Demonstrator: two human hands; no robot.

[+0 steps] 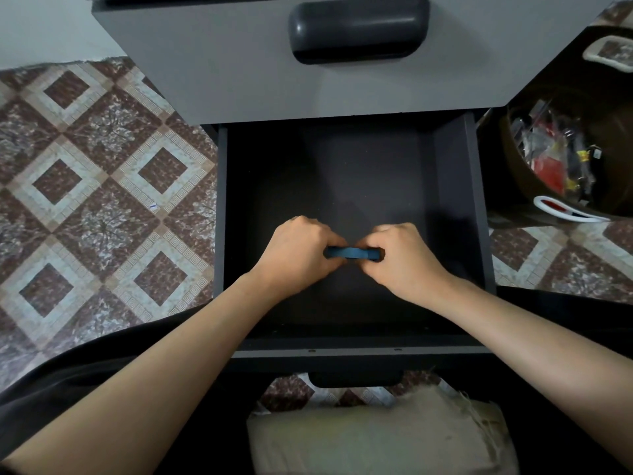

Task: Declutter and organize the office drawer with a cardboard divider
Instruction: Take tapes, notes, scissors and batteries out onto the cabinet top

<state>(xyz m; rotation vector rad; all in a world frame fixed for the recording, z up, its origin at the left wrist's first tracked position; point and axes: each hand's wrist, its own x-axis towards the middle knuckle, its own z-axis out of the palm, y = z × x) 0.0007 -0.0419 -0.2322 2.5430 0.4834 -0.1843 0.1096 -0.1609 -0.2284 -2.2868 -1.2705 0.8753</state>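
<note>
Left hand (298, 252) and right hand (407, 258) each pinch an end of a blue band (351, 252) over the drawer (455, 200) front. Overstretched, it may snap or slip free

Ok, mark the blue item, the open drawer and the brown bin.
blue item (352, 252): head view, its exposed middle band.
open drawer (455, 200): head view, its right inner wall.
brown bin (513, 178): head view, its left wall.

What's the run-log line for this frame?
drawer: open | left hand: grips small blue item | right hand: grips same item, over drawer floor | cardboard: outside, by drawer front | clutter tub: right of drawer
</note>
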